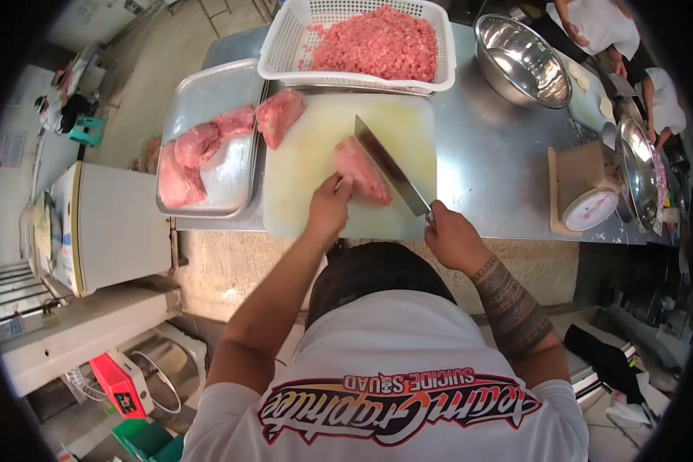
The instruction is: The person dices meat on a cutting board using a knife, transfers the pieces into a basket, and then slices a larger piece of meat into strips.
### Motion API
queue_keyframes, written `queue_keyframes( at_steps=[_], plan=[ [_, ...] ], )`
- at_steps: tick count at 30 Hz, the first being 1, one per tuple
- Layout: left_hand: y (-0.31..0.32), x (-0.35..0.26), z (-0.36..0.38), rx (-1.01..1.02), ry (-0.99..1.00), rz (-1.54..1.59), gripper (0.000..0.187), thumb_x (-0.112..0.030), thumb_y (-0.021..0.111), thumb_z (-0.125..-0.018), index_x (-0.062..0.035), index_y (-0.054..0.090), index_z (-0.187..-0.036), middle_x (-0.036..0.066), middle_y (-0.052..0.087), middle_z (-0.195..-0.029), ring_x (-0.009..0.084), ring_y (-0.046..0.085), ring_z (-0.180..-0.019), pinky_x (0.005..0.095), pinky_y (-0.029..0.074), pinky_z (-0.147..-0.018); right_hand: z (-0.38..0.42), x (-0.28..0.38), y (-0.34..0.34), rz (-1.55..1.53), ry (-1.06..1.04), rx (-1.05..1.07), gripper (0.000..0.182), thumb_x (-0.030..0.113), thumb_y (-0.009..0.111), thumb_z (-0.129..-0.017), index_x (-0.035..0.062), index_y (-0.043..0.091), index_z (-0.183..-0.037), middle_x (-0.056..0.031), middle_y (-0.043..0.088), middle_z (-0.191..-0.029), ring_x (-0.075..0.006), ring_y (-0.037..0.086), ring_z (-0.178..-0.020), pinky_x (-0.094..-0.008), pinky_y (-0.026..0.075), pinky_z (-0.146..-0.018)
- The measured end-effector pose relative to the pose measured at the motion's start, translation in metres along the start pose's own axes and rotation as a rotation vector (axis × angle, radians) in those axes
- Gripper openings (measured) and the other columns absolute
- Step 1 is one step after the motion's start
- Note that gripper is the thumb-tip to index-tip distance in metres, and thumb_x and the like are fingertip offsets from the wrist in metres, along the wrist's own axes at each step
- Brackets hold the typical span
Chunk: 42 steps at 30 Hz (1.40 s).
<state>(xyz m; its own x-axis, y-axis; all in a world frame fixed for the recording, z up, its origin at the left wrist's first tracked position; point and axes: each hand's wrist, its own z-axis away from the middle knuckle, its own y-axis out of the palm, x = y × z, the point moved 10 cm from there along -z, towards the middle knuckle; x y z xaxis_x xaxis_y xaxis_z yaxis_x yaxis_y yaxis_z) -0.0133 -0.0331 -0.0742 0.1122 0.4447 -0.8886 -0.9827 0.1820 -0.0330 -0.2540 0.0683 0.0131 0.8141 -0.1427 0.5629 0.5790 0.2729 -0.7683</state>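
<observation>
My right hand (450, 237) grips the handle of a large kitchen knife (389, 165), its blade slanting up and left beside a piece of raw meat (361, 171). On the near left side of that piece, my left hand (331, 204) has its fingers closed at the meat's edge. Both lie over a whitish-yellow cutting board (300, 185). Another chunk of raw meat (279, 118) rests at the board's upper left corner. Several more meat pieces (198, 146) sit in a metal tray (235, 181) to the left.
Behind the board stands a white perforated basket (273, 58) of diced meat (377, 45). A steel bowl (522, 61) and a dial scale (585, 189) are on the steel table (489, 154) at right. Other people (597, 27) stand at the upper right. A white chest (119, 227) is at left.
</observation>
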Motion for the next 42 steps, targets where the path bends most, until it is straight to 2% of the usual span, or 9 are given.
queue_keyframes(
  at_steps=[5, 8, 13, 21, 27, 30, 35, 38, 42],
  plan=[
    [-0.070, -0.059, -0.026, -0.314, 0.681, -0.831, 0.038, -0.025, 0.059, -0.109, -0.0009, 0.071, -0.135, 0.026, 0.063, -0.147, 0.0426, 0.053, -0.144, 0.0495, 0.037, -0.125, 0.004, -0.018, -0.006, -0.142, 0.079, -0.041, 0.022, 0.011, 0.062, -0.096, -0.0057, 0.052, -0.107, -0.0277, 0.071, -0.091, -0.0489, 0.069, -0.092, -0.0548, 0.056, -0.081],
    [-0.114, -0.026, -0.020, -0.287, 0.620, -0.772, 0.046, -0.028, 0.050, -0.113, 0.0040, 0.063, -0.144, 0.024, 0.054, -0.158, 0.0395, 0.045, -0.152, 0.0486, 0.028, -0.130, 0.012, -0.034, -0.001, -0.220, 0.150, -0.015, 0.024, 0.012, 0.063, -0.097, -0.0068, 0.052, -0.107, -0.0282, 0.070, -0.091, -0.0496, 0.069, -0.091, -0.0538, 0.055, -0.080],
    [-0.040, 0.006, 0.046, 0.099, 0.653, -0.826, 0.050, -0.024, 0.044, -0.113, 0.0006, 0.051, -0.156, 0.021, 0.047, -0.164, 0.0385, 0.037, -0.157, 0.0516, 0.020, -0.132, 0.014, -0.043, 0.001, -0.343, 0.158, -0.014, 0.025, 0.013, 0.062, -0.097, -0.0069, 0.052, -0.109, -0.0299, 0.069, -0.092, -0.0509, 0.068, -0.092, -0.0543, 0.055, -0.080],
    [0.002, 0.015, 0.090, 0.337, 0.804, -0.972, 0.050, -0.012, 0.065, -0.101, 0.0047, 0.056, -0.147, 0.026, 0.054, -0.155, 0.0418, 0.048, -0.148, 0.0533, 0.034, -0.127, 0.004, -0.043, 0.005, -0.208, 0.037, -0.047, 0.024, 0.014, 0.058, -0.096, -0.0046, 0.053, -0.109, -0.0330, 0.069, -0.093, -0.0532, 0.068, -0.095, -0.0607, 0.053, -0.086],
    [-0.089, 0.058, 0.136, 0.341, 0.568, -1.047, 0.040, -0.015, 0.068, -0.101, 0.0029, 0.065, -0.137, 0.022, 0.066, -0.141, 0.0368, 0.062, -0.133, 0.0457, 0.052, -0.111, 0.011, -0.034, 0.001, -0.191, 0.038, 0.002, 0.022, 0.015, 0.059, -0.097, -0.0031, 0.052, -0.108, -0.0302, 0.070, -0.091, -0.0505, 0.069, -0.091, -0.0606, 0.053, -0.082],
    [-0.239, 0.211, 0.146, -0.084, -0.477, -0.282, 0.038, -0.021, 0.065, -0.104, 0.0003, 0.065, -0.136, 0.021, 0.073, -0.125, 0.0337, 0.069, -0.118, 0.0447, 0.056, -0.102, 0.012, -0.031, -0.002, -0.179, 0.046, -0.004, 0.024, 0.015, 0.060, -0.097, -0.0037, 0.052, -0.109, -0.0296, 0.070, -0.091, -0.0500, 0.069, -0.090, -0.0602, 0.054, -0.082],
    [-0.315, 0.343, 0.212, 0.240, -0.847, -1.300, 0.044, -0.041, 0.065, -0.101, -0.0017, 0.074, -0.117, 0.021, 0.076, -0.115, 0.0373, 0.073, -0.109, 0.0496, 0.056, -0.098, 0.016, -0.035, 0.003, -0.226, 0.092, -0.028, 0.027, 0.016, 0.060, -0.096, -0.0042, 0.052, -0.111, -0.0293, 0.070, -0.093, -0.0493, 0.070, -0.093, -0.0591, 0.054, -0.083],
    [-0.280, 0.328, 0.174, 0.294, -0.601, -1.382, 0.053, -0.054, 0.065, -0.099, -0.0029, 0.080, -0.105, 0.021, 0.078, -0.108, 0.0395, 0.074, -0.103, 0.0526, 0.056, -0.095, 0.018, -0.032, 0.003, -0.244, 0.122, -0.020, 0.028, 0.016, 0.060, -0.096, -0.0040, 0.052, -0.113, -0.0290, 0.071, -0.096, -0.0486, 0.070, -0.096, -0.0589, 0.054, -0.085],
    [-0.166, 0.109, 0.104, -0.116, 0.110, -1.238, 0.035, -0.031, 0.076, -0.091, 0.0021, 0.069, -0.081, 0.026, 0.073, -0.086, 0.0457, 0.071, -0.085, 0.0521, 0.056, -0.078, 0.018, -0.018, 0.001, -0.186, 0.106, 0.018, 0.029, 0.017, 0.060, -0.096, -0.0033, 0.051, -0.114, -0.0281, 0.071, -0.097, -0.0476, 0.070, -0.096, -0.0588, 0.054, -0.085]
  ],
)
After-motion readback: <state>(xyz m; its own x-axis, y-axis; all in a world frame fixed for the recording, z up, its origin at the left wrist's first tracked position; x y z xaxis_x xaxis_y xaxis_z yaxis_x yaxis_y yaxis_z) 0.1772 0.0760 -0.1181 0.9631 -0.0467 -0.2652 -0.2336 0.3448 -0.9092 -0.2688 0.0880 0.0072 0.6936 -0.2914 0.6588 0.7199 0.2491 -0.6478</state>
